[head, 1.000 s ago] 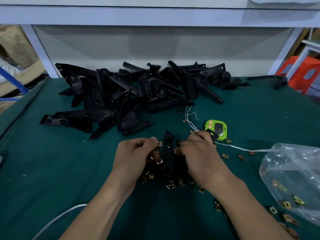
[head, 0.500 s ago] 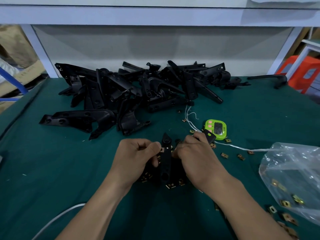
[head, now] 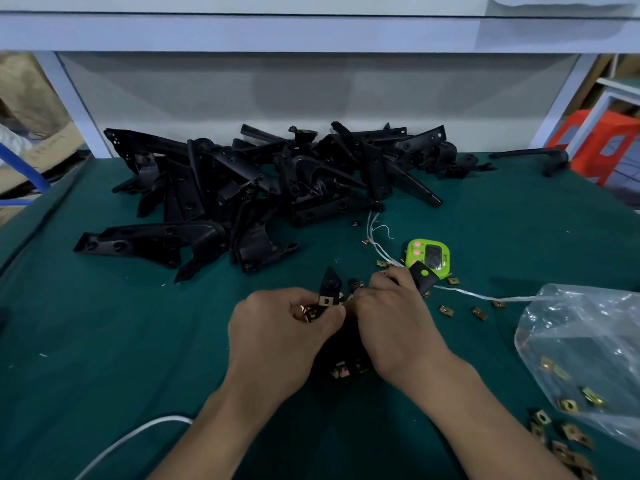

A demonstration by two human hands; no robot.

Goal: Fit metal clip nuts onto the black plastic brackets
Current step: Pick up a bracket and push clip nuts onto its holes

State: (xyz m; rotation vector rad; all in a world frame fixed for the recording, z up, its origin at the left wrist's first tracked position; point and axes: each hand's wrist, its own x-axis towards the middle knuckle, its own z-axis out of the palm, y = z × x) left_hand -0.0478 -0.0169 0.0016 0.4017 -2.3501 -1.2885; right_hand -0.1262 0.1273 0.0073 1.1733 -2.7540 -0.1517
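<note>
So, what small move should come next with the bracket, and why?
Probably push the clip fully onto the bracket with the left hand: the clip sits at its thumb, and the right hand holds the bracket opposite.

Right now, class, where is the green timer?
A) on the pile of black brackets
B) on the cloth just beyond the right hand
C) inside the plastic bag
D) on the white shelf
B: the green timer lies on the cloth just past the right hand, clear of the plastic bag.
</note>
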